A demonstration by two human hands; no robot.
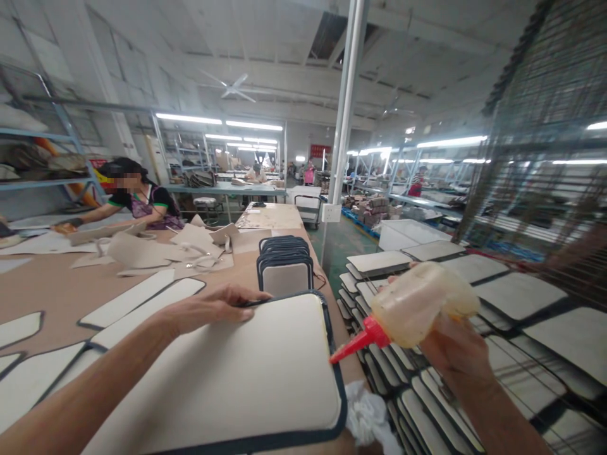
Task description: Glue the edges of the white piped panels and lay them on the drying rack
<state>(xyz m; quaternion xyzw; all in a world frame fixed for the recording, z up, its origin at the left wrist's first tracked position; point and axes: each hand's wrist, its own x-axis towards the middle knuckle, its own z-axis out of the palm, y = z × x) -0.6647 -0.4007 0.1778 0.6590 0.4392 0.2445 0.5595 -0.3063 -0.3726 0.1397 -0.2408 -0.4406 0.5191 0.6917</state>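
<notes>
My left hand [220, 308] pinches the far edge of a cream panel [256, 370] with rounded corners and a dark border. The panel lies tilted in front of me, its near left part under my forearm. In my right hand [455, 344] is a translucent squeeze bottle [422, 303] with a red nozzle, its yellowish contents showing. The nozzle tip points down and left, at the inner line of the dark border on the panel's right side. A thin yellowish line shows along that border near the upper right corner.
Several similar panels [147, 309] lie on the brown table [227, 272] at left. A stack of dark-edged pieces [284, 259] stands beyond. Racks of panels [521, 297] fill the right. Crumpled white material [367, 414] sits by the table edge. A co-worker [142, 202] handles pieces at far left.
</notes>
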